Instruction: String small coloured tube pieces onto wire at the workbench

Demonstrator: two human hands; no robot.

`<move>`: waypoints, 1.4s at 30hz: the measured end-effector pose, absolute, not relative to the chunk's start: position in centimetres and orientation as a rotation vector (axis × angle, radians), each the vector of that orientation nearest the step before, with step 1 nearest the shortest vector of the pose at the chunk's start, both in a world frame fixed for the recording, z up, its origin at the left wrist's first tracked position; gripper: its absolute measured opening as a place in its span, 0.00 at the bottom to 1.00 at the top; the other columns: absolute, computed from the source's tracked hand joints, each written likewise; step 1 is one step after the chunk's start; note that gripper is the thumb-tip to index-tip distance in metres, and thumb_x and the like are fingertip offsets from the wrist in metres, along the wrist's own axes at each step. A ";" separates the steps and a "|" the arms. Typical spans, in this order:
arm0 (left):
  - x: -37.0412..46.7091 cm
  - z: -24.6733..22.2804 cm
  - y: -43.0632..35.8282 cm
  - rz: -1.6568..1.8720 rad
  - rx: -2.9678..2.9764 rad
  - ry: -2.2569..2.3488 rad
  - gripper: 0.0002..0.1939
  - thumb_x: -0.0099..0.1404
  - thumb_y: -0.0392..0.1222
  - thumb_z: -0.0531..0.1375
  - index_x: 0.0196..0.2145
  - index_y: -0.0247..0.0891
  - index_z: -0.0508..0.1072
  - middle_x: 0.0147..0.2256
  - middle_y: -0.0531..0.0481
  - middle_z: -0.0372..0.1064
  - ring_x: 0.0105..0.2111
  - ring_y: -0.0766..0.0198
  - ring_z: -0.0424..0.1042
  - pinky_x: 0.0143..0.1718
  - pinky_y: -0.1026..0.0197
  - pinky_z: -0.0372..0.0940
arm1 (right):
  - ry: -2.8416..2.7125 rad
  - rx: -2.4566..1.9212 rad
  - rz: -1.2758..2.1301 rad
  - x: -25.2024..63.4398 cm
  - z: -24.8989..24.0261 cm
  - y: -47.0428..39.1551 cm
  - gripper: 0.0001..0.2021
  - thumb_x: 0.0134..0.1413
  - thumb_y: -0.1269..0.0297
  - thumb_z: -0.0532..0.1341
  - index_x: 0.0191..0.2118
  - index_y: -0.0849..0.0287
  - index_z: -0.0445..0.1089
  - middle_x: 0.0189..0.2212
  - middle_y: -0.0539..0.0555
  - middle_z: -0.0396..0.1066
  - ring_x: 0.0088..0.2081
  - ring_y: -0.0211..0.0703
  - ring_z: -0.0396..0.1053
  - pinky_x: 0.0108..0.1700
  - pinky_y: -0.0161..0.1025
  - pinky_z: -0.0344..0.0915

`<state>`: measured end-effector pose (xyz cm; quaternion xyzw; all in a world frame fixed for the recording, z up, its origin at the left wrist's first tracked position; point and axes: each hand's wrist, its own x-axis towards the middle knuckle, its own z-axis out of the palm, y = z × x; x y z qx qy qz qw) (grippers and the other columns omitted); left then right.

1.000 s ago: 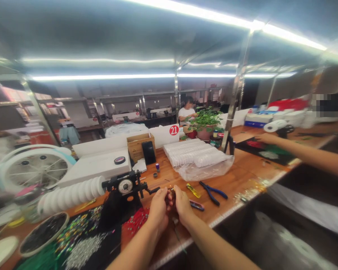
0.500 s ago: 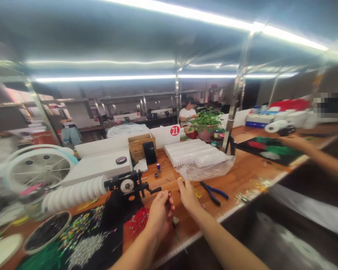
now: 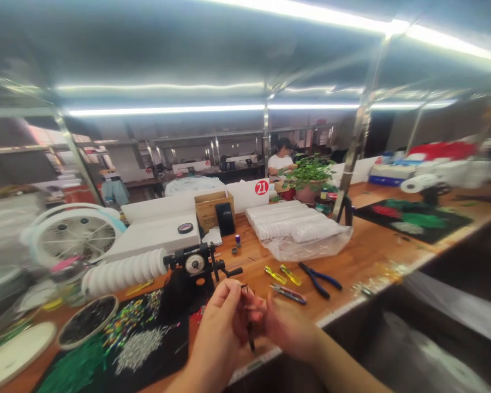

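Near the table's front edge, my left hand [image 3: 225, 322] is closed with thumb and fingers pinched on a thin dark item [image 3: 251, 334] that hangs below the fingers. My right hand [image 3: 288, 325] is right beside it, fingertips at the same spot, blurred by motion; its grip cannot be made out. Beyond the hands are two yellow-handled tools [image 3: 290, 274], a small pair of snips [image 3: 288, 293] and blue-handled pliers [image 3: 321, 279]. To the left stands a black crank device [image 3: 195, 266] with a dial, beside a white ribbed roll [image 3: 126, 271].
At left are a bowl of black pieces [image 3: 88, 322], silver pieces [image 3: 141, 349], green strands [image 3: 76, 368] and a white fan [image 3: 77, 232]. Bagged white rolls [image 3: 294, 224] and a potted plant [image 3: 309, 177] stand behind. A person [image 3: 280, 161] sits farther back.
My right hand has come back to my left hand, uncovering the yellow-handled tools and snips. The view has shifted, and the other person's arm at the right has left the picture.
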<state>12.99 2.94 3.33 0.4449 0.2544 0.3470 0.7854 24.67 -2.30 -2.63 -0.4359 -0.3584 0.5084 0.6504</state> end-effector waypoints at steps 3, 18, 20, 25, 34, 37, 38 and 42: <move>10.3 3.9 3.4 0.854 1.268 0.671 0.16 0.55 0.53 0.63 0.27 0.37 0.68 0.30 0.50 0.67 0.32 0.64 0.66 0.35 0.64 0.62 | -0.811 -0.637 1.503 22.0 -3.3 -3.7 0.25 0.48 0.41 0.56 0.36 0.63 0.66 0.25 0.53 0.68 0.27 0.35 0.68 0.34 0.34 0.65; 0.0 3.3 2.9 0.632 2.102 0.715 0.15 0.69 0.46 0.48 0.27 0.37 0.63 0.27 0.52 0.60 0.29 0.67 0.60 0.32 0.64 0.56 | -1.134 -1.050 1.595 18.9 -0.4 -4.6 0.20 0.46 0.48 0.62 0.35 0.63 0.64 0.23 0.47 0.64 0.22 0.26 0.59 0.27 0.26 0.57; -0.5 3.0 2.6 0.604 2.069 0.719 0.14 0.69 0.45 0.48 0.28 0.38 0.62 0.27 0.52 0.60 0.29 0.67 0.60 0.32 0.65 0.56 | -1.132 -1.093 1.512 18.1 -0.5 -4.5 0.21 0.46 0.48 0.62 0.34 0.63 0.65 0.23 0.47 0.63 0.22 0.24 0.57 0.26 0.25 0.54; -1.6 2.7 1.7 0.578 2.185 0.713 0.12 0.70 0.42 0.47 0.28 0.38 0.60 0.28 0.52 0.57 0.30 0.67 0.58 0.32 0.64 0.54 | -1.282 -1.260 1.285 17.0 0.2 -5.0 0.17 0.52 0.51 0.58 0.29 0.63 0.67 0.24 0.49 0.64 0.29 0.28 0.60 0.32 0.26 0.57; -1.7 1.4 1.0 0.598 1.930 0.934 0.17 0.68 0.49 0.48 0.25 0.37 0.57 0.25 0.54 0.54 0.27 0.67 0.55 0.29 0.64 0.52 | -1.282 -1.334 1.306 16.5 -0.4 -4.9 0.14 0.50 0.56 0.58 0.25 0.64 0.68 0.21 0.49 0.64 0.26 0.28 0.59 0.29 0.26 0.56; -1.8 0.7 1.3 0.511 1.710 0.951 0.19 0.66 0.52 0.50 0.24 0.36 0.59 0.24 0.54 0.55 0.27 0.67 0.55 0.30 0.65 0.52 | -1.239 -1.316 1.371 16.5 -0.8 -4.5 0.14 0.49 0.56 0.59 0.26 0.64 0.67 0.20 0.48 0.63 0.25 0.28 0.59 0.28 0.26 0.56; -1.8 0.6 1.4 0.480 1.638 0.938 0.19 0.66 0.53 0.50 0.24 0.36 0.60 0.24 0.54 0.55 0.27 0.67 0.54 0.30 0.65 0.51 | -1.236 -1.315 1.390 16.5 -0.8 -4.4 0.14 0.49 0.56 0.59 0.26 0.64 0.67 0.20 0.48 0.63 0.25 0.27 0.59 0.28 0.26 0.55; -2.0 0.4 1.6 0.466 1.544 0.919 0.20 0.64 0.55 0.52 0.24 0.36 0.60 0.23 0.54 0.56 0.26 0.68 0.54 0.28 0.65 0.51 | -1.259 -1.322 1.443 16.4 -0.8 -4.2 0.13 0.50 0.57 0.58 0.27 0.63 0.65 0.19 0.47 0.62 0.24 0.26 0.58 0.28 0.25 0.53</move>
